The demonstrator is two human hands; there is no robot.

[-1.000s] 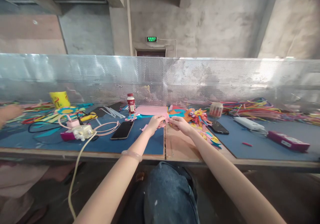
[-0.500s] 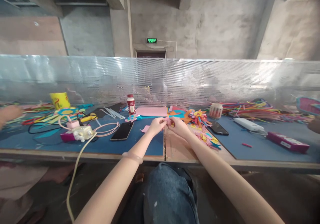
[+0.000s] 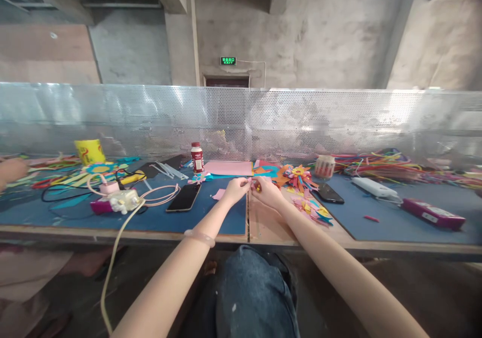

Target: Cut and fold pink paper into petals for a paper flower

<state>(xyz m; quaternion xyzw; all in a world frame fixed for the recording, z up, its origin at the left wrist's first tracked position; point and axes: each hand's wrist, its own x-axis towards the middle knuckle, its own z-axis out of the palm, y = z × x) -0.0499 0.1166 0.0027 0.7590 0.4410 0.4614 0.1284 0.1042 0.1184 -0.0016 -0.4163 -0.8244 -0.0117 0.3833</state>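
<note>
Both hands meet above the middle of the table, over the seam between the blue mat and the bare board. My left hand [image 3: 236, 190] is closed in a pinch at the fingertips. Facing it, my right hand [image 3: 266, 191] is also closed, its thumb and fingers bent inward. Between them shows a small pink piece [image 3: 251, 180], seemingly paper, largely hidden by the fingers; a speck of yellow shows at the right fingers. A pink paper scrap [image 3: 218, 194] lies just left of my left hand. To the right are a multicoloured paper flower [image 3: 297, 175] and cut paper pieces [image 3: 314, 211].
A black phone [image 3: 184, 198], a power strip [image 3: 122, 202] with cords, and a red-capped bottle [image 3: 198, 158] stand left. Pink sheets [image 3: 229, 168] lie behind the hands. Rightward are another phone [image 3: 330, 193], a white device [image 3: 375, 188] and a purple box [image 3: 433, 213]. Another person's hand [image 3: 13, 170] is far left.
My two hands stay almost in place, with only slight shifts of the fingers. The other person's hand at far left has moved a little; the one at the right edge has mostly left view.
</note>
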